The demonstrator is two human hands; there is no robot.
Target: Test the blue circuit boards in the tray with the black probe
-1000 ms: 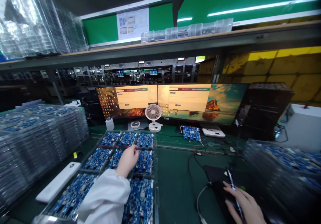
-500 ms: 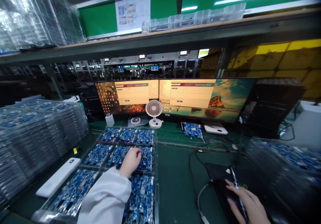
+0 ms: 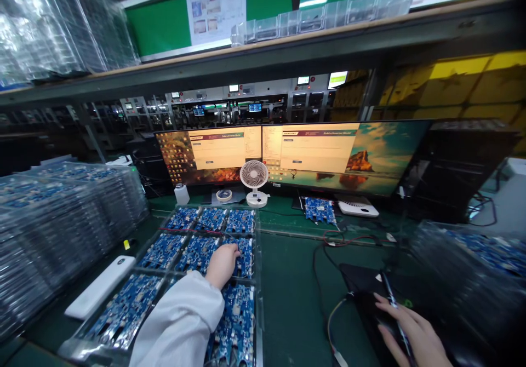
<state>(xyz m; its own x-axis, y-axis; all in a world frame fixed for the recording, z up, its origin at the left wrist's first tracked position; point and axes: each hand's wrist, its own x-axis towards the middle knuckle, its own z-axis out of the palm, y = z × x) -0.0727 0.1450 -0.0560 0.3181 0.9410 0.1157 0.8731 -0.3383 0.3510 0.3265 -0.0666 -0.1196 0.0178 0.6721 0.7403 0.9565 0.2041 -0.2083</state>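
Observation:
My left hand (image 3: 222, 264), in a white sleeve, rests on a blue circuit board (image 3: 245, 255) in the middle row of a clear tray (image 3: 257, 279) that holds several such boards; its fingers curl onto the board's edge. My right hand (image 3: 411, 337) lies at the lower right on a black device (image 3: 361, 290), fingers spread, with a dark pen (image 3: 392, 301) held between them. A single blue board (image 3: 319, 210) lies under the right monitor.
Two monitors (image 3: 287, 153) stand at the back with a small white fan (image 3: 255, 183) between them. Stacks of clear trays with boards rise at the left (image 3: 53, 213) and right (image 3: 472, 268). A white flat device (image 3: 101, 286) and cables (image 3: 329, 246) lie on the green mat.
My left hand has slid a little to the right across the boards, toward the tray's right column. The right hand stays on the black device. The view has tilted slightly.

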